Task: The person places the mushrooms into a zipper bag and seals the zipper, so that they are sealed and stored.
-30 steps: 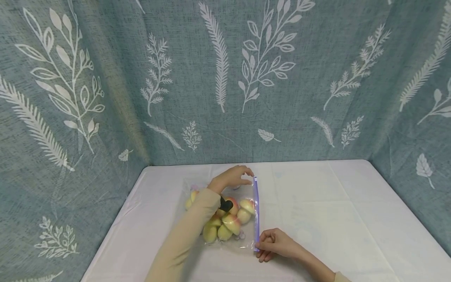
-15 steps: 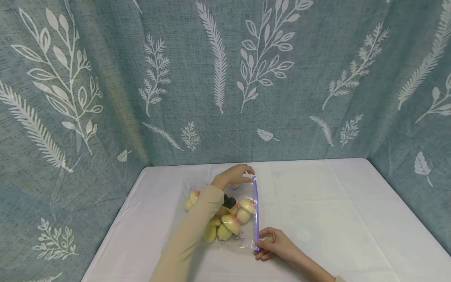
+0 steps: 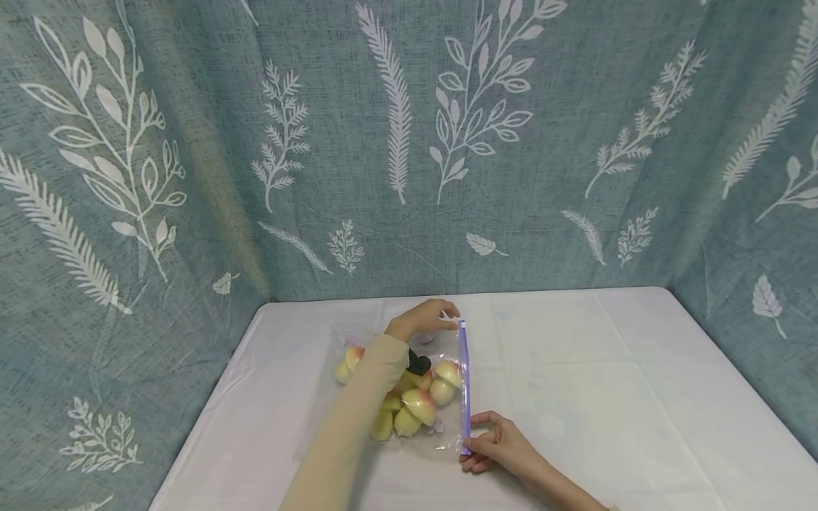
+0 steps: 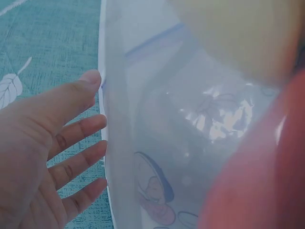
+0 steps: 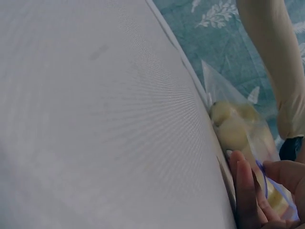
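Observation:
A clear zip bag (image 3: pixel 447 440) with a purple-blue zip strip (image 3: pixel 466 397) lies on the table, the strip along its right side. Inside are several yellow and red mushroom-shaped pieces (image 3: pixel 418 408). My left hand (image 3: pixel 422 318) reaches over the bag to the strip's far end, thumb and fingers apart. In the left wrist view, the fingers of that left hand (image 4: pixel 52 143) are spread and nearly straight. Thumb and fingers of my right hand (image 3: pixel 501 443) pinch the strip's near end, and the right wrist view shows this right hand (image 5: pixel 267 195) holding the strip's corner.
A white-covered table (image 3: pixel 607 383) bears the bag and stretches to its right. Blue-green curtains (image 3: pixel 422 248) with white leaf prints stand behind and at both sides. My left sleeve (image 3: pixel 351 419) crosses above the bag and hides part of its contents.
My left forearm has shifted slightly to the right, while its hand stays by the strip's far end. The right hand keeps its pinch, and the bag has hardly moved.

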`<action>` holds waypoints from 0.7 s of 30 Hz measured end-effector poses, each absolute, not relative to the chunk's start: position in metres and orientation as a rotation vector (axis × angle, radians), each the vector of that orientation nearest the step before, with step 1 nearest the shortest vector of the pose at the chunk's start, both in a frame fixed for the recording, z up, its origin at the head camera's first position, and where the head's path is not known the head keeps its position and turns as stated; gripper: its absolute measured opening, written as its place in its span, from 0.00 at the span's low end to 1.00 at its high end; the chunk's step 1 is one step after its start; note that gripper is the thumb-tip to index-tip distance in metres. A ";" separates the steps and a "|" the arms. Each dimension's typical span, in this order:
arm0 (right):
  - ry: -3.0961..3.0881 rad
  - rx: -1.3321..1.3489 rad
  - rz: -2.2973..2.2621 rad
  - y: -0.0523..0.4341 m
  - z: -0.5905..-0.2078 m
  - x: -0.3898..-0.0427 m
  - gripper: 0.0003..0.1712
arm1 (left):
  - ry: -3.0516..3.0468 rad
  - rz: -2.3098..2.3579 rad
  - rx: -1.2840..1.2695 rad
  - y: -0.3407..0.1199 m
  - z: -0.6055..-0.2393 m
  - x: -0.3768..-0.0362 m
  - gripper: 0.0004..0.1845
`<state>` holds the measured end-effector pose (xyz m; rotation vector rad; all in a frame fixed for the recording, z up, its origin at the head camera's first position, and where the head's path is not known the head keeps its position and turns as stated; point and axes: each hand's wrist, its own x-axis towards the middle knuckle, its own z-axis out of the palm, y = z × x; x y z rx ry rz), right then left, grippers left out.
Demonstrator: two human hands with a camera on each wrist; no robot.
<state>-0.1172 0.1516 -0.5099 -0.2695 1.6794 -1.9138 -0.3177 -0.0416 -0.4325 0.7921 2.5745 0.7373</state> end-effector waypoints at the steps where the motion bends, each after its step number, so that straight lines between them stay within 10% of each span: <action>1: 1.681 -0.270 -1.916 0.152 -0.510 -0.117 0.33 | 2.565 0.747 0.781 -0.041 -0.432 -0.318 0.19; 21: 1.674 -0.354 -1.960 0.153 -0.511 -0.111 0.35 | 2.566 0.900 0.783 -0.034 -0.442 -0.322 0.10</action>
